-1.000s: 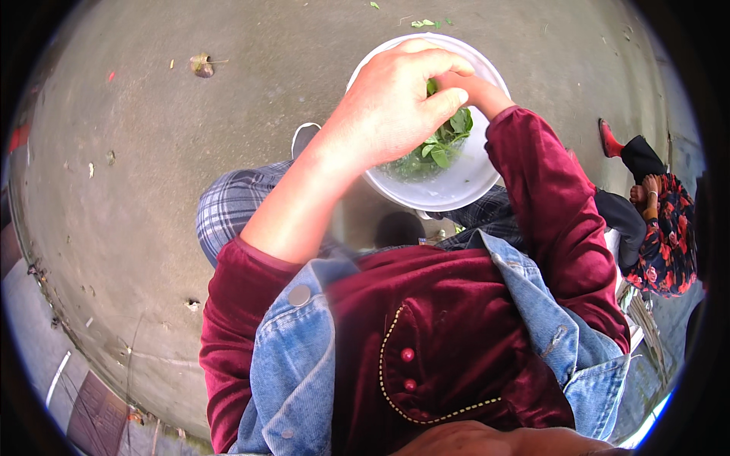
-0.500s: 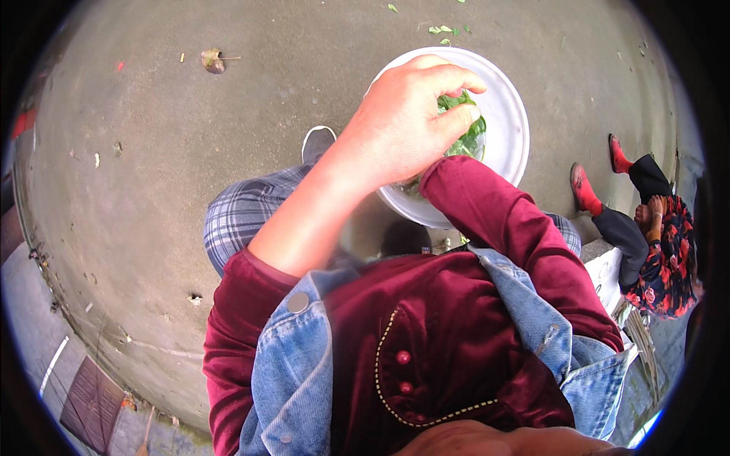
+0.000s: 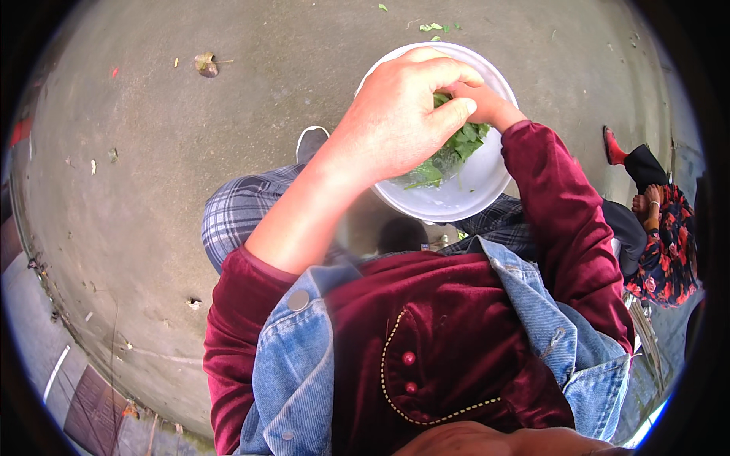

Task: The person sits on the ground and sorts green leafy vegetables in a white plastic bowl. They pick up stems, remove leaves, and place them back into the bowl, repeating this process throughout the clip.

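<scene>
A white round basin [image 3: 498, 163] stands low between my knees, with wet green leaves [image 3: 464, 142] and what looks like clear water in it. My left hand [image 3: 407, 114] is over its left side, fingers curled and thumb stretched toward the right. Whatever lies in its curled fingers is hidden from above. From the right, my right hand [image 3: 490, 105] reaches over the basin, and its fingers disappear behind my left hand's thumb and forefinger. Leaves show just below both hands, and the left part of the basin is covered by my left hand and wrist.
Small green leaf scraps [image 3: 433, 27] lie on the concrete floor [image 3: 251, 99] beyond the basin. A dry brown leaf [image 3: 205, 64] is at the far left. At the right sits another person [image 3: 660, 251] in a dark floral top and red shoes.
My right hand, hidden before, now shows beside my left thumb, its forearm swung outward to the right. The basin appears slightly further left, and more of the leaves inside is visible.
</scene>
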`<state>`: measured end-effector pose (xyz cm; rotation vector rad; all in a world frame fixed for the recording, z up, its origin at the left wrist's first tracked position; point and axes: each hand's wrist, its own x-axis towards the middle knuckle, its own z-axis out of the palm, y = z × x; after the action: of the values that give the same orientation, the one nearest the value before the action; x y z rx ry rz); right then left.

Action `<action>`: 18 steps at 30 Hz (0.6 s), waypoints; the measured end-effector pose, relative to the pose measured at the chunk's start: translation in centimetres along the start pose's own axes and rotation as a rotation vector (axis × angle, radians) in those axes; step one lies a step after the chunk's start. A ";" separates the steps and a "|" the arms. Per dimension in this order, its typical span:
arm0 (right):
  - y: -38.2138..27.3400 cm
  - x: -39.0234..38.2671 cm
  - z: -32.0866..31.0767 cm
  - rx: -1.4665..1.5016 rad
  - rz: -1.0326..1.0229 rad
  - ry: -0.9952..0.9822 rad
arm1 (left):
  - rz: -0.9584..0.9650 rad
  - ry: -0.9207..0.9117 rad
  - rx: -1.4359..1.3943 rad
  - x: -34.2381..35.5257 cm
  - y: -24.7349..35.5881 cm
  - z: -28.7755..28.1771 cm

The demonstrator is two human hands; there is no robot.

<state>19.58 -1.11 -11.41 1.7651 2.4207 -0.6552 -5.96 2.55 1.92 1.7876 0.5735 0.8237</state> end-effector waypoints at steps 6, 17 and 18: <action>-4.8 4.0 3.8 0.061 0.131 0.121 | -0.095 0.016 -0.107 0.5 -0.5 0.5; -9.4 -0.4 8.9 0.237 -0.026 -0.562 | -0.089 -0.024 -0.040 0.5 -0.9 0.9; -9.4 -1.2 8.8 0.225 -0.072 -0.626 | -0.084 -0.025 -0.026 0.3 -0.8 0.7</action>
<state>9.67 -7.88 -16.21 1.2645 2.0346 -1.2995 -5.19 2.60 1.07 1.7356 0.6144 0.7470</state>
